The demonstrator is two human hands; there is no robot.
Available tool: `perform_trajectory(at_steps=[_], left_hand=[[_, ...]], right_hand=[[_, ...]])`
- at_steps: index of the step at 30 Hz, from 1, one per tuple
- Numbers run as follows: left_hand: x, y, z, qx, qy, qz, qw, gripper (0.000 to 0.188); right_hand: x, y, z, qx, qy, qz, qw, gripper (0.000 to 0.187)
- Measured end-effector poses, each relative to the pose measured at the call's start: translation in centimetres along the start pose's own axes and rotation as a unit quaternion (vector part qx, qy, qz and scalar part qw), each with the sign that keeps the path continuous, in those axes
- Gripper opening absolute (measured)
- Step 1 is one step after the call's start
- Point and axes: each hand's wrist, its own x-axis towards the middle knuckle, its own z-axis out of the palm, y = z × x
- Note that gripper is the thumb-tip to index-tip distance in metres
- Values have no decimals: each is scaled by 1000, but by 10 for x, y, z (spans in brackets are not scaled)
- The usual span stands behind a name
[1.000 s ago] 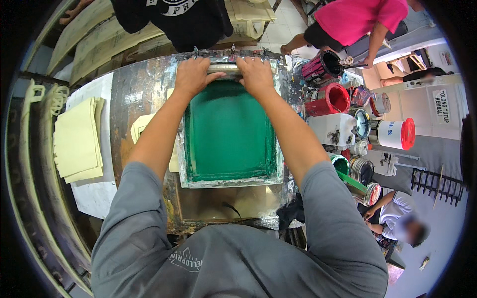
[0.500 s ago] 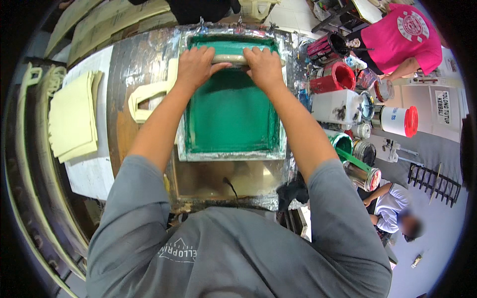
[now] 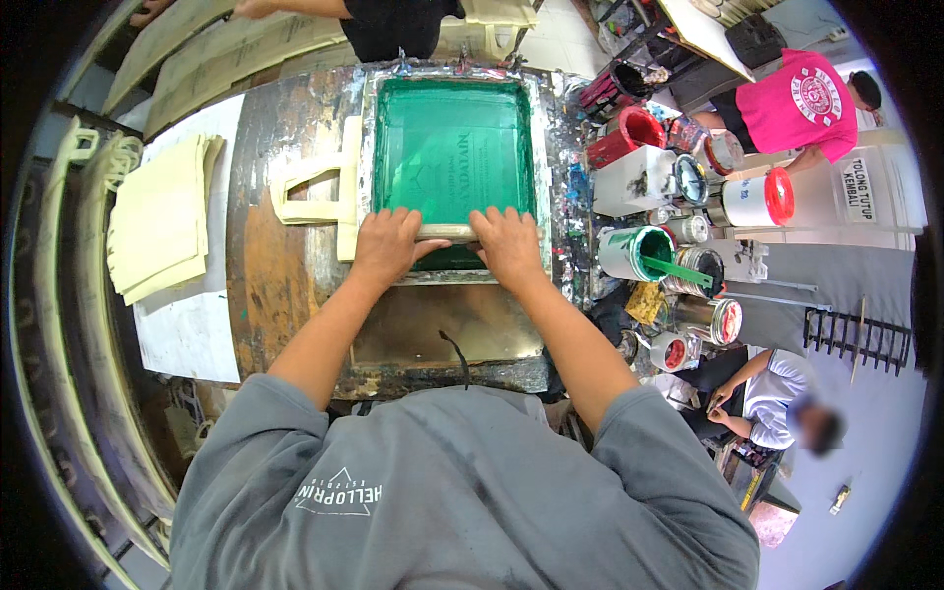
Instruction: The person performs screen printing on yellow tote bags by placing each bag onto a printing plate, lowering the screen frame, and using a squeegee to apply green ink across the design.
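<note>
My left hand (image 3: 385,248) and my right hand (image 3: 509,246) are both closed on a squeegee (image 3: 447,232), one at each end of its pale handle. It lies across the near part of a screen printing frame (image 3: 540,147), whose inside is coated in green ink. Beyond the squeegee, faint lettering and a small outline show in the green mesh (image 3: 433,128). The squeegee's blade is hidden under its handle and my fingers. A cream fabric bag (image 3: 348,182) sticks out from beneath the frame's left side, its handle loop lying on the worn wooden table (image 3: 270,285).
Stacked cream bags (image 3: 162,221) lie on white paper at the left, beside racks (image 3: 84,295) of more bags. Right of the frame stand a green ink can (image 3: 621,254) with a green stick (image 3: 678,269), a red can (image 3: 602,149) and several other containers. Three people are nearby.
Both hands have drawn the squeegee from the far end of the frame to its near end. The mesh behind it now shows lettering. A person's arm has come into view at the far left.
</note>
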Motion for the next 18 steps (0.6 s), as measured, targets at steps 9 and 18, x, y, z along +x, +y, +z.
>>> perform_trajectory(at_steps=[9,18], left_hand=[[-28,22,-37,-50,-48,-45,997,63],[-127,-21,-6,-114,-15,-221,968,75]], right_hand=[[-37,-17,20,-9,76,11,997,48],[-58,-36,-9,44,24,19,999,48]])
